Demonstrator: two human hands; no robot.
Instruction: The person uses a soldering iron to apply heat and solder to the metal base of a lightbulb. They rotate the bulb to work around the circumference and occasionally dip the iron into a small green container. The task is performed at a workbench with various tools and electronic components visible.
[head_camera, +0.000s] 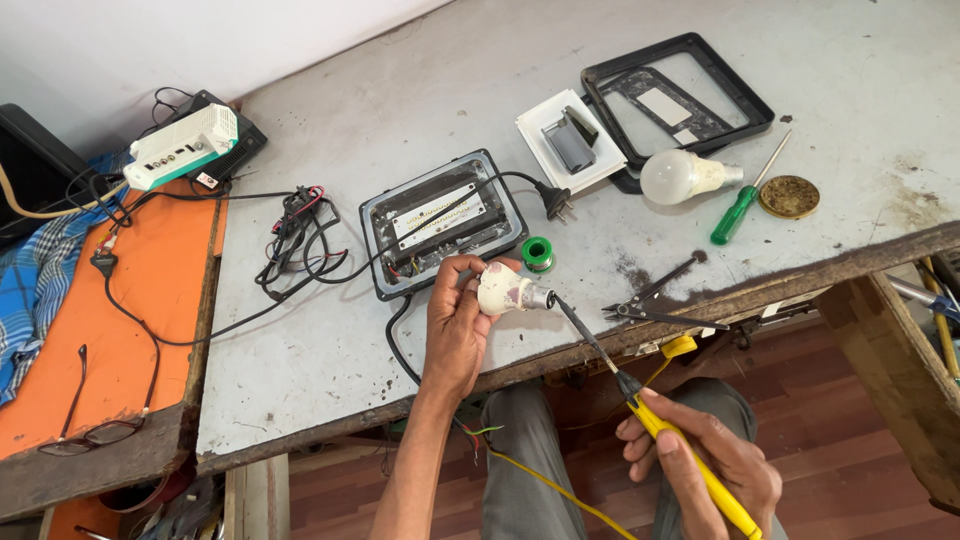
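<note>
While the person sits at a grey workbench (330, 330), things lie as follows, from left to right:

Orange side table (150, 290): a pair of spectacles (85, 425) near its front edge, a white and green box (183, 146) at its far end.
Loose wires (300, 240): a black and red tangle on the bench, just left of the lamp housing.
Lamp housing (440, 222): open, grey-rimmed, a white strip inside; its black cord ends in a plug (556, 203).
Left hand (455, 325): fingers clamped around a dirty white bulb base (503, 290), held over the bench's front edge with the metal cap pointing right.
Solder reel (537, 253): green, just behind the bulb base.
Soldering iron (640, 410): yellow handle, tip touching the cap of the bulb base.
Right hand (700, 465): fingers closed on the iron's handle, above the lap.
Pliers (655, 300): lying open near the bench's edge.
Whole bulb (682, 176): on its side, beside a green screwdriver (742, 205) and a round brass tin (789, 197).
Black frame (680, 95): at the far right.
</note>
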